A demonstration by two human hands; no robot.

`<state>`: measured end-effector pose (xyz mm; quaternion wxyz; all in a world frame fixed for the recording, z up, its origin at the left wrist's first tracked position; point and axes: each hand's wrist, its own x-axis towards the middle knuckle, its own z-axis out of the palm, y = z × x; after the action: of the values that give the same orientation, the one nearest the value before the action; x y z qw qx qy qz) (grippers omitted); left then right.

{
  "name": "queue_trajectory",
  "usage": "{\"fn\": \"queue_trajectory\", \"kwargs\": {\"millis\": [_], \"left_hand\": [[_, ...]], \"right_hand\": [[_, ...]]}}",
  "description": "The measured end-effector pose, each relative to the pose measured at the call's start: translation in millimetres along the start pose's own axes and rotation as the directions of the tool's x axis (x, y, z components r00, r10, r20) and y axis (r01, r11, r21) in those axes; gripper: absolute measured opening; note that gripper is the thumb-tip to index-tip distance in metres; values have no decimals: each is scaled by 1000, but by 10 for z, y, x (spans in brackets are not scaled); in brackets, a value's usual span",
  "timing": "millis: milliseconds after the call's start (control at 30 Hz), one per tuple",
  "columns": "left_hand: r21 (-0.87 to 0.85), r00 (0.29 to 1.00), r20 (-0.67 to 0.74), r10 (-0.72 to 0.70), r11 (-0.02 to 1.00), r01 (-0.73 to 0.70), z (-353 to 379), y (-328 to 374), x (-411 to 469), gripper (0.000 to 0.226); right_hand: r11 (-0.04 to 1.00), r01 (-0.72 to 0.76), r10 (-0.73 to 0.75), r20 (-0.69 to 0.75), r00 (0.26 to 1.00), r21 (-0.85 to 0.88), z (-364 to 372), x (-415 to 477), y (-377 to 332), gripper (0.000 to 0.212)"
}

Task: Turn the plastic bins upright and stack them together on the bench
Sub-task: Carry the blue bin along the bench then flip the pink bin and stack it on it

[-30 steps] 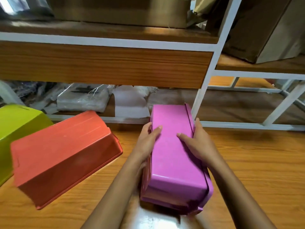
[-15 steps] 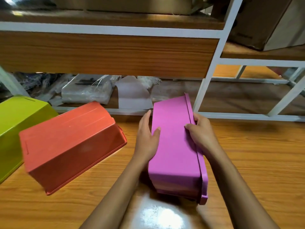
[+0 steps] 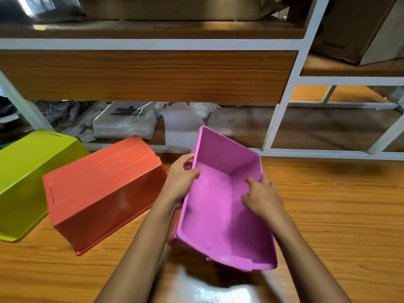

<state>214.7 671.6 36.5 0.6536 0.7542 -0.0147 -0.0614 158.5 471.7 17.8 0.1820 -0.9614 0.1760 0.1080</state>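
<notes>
A pink plastic bin [image 3: 220, 215] is held above the wooden bench [image 3: 328, 215], tilted with its open mouth facing me. My left hand [image 3: 182, 180] grips its left rim, thumb inside. My right hand [image 3: 262, 197] grips the right wall with fingers inside the bin. An orange bin [image 3: 102, 191] lies upside down to the left, touching the bench. A lime green bin [image 3: 28, 176] lies upside down at the far left, beside the orange one.
A white-framed wooden shelf unit [image 3: 282, 127] stands right behind the bench. Plastic-wrapped packages [image 3: 124, 125] and white paper [image 3: 181, 127] lie on its low shelf. Cardboard boxes [image 3: 349, 29] sit on the upper shelves. Bare bench surface extends to the right.
The pink bin has rotated from bottom-up through its side to mouth-up toward me. Both hands shifted from its outer walls to gripping its rims.
</notes>
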Motion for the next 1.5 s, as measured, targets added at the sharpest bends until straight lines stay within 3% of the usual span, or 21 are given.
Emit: {"fn": "queue_trajectory", "kwargs": {"millis": [67,233,333,400,500,567,733,967,1067,1267,1367,1500], "left_hand": [[-99,998,-8,-59,993,57,-26,-137,-47,60],[-347,972,32,-231,910,227,-30,-451,-163,61],[-321,973,32,-229,919,226,0,-503,-126,62],[-300,972,37,-231,926,231,37,-510,-110,61],[-279,975,29,-221,935,220,53,-511,-88,60],[-254,973,8,-232,940,226,56,-511,-62,56],[-177,979,-6,-202,964,198,90,-470,-50,55],[-224,980,132,-149,958,176,426,-279,-270,53],[-248,966,212,-151,947,202,681,-173,-448,54],[-249,945,309,-111,949,193,1409,6,-1057,64],[-177,949,303,-84,974,142,1903,114,-1473,65],[-116,939,339,-56,988,101,2497,208,-1918,66]], "right_hand": [[1000,-15,15,36,999,1,75,1,130,58],[979,111,-85,-151,985,172,93,-24,278,89],[943,85,-14,-216,976,322,105,-31,348,94],[910,19,81,-223,972,414,157,5,437,84],[885,-90,164,-124,979,457,211,78,503,34],[853,-181,221,-24,975,490,196,85,482,17],[783,-249,294,14,956,570,190,76,481,42],[591,-251,333,51,942,767,55,-274,931,81],[584,-209,257,65,964,784,-99,-502,1207,67],[585,-137,215,9,976,799,-266,-1054,2135,104],[611,-118,274,-69,959,783,-492,-1526,2482,100],[556,-146,411,-118,904,818,-661,-2005,3055,72]]}}
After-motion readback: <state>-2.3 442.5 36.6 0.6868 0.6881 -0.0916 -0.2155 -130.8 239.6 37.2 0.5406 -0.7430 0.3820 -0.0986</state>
